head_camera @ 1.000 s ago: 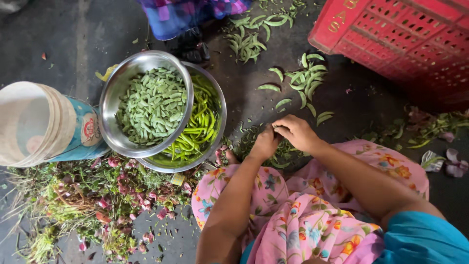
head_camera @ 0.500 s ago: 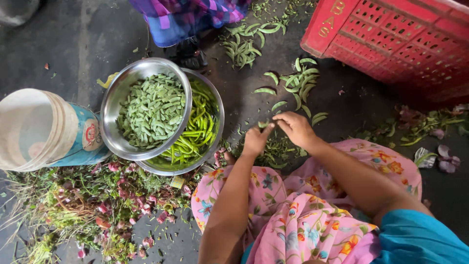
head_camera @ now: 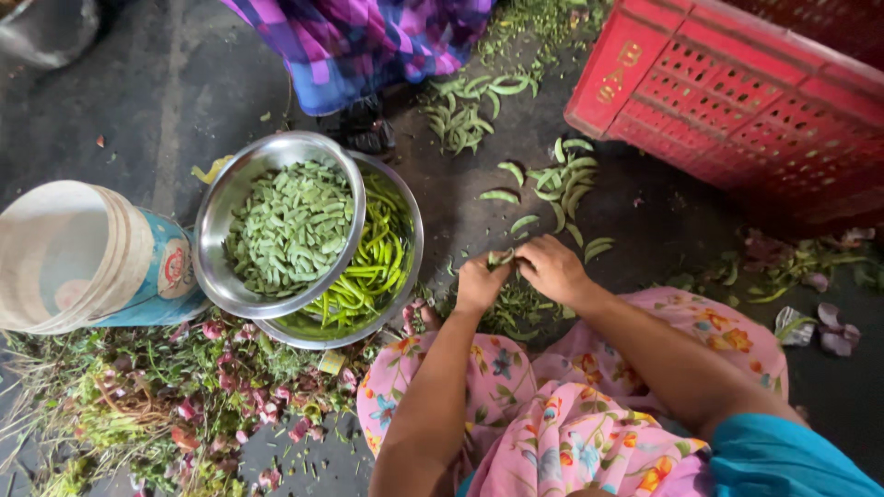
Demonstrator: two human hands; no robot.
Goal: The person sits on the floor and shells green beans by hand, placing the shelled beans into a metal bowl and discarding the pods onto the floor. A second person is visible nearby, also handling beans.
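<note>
Bean pod [head_camera: 502, 259], at centre frame, is pinched between both hands over a pink floral lap [head_camera: 552, 414]: left hand [head_camera: 479, 281] and right hand [head_camera: 551, 267] each have fingers pressed onto one end. Its long axis runs left to right, fingertip to fingertip. Beyond, at upper left, sits a steel bowl of cut pieces [head_camera: 276, 230].

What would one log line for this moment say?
left hand: pinching bean pod | right hand: pinching same pod | steel bowl of cut pods: left | red crate: behind
</note>
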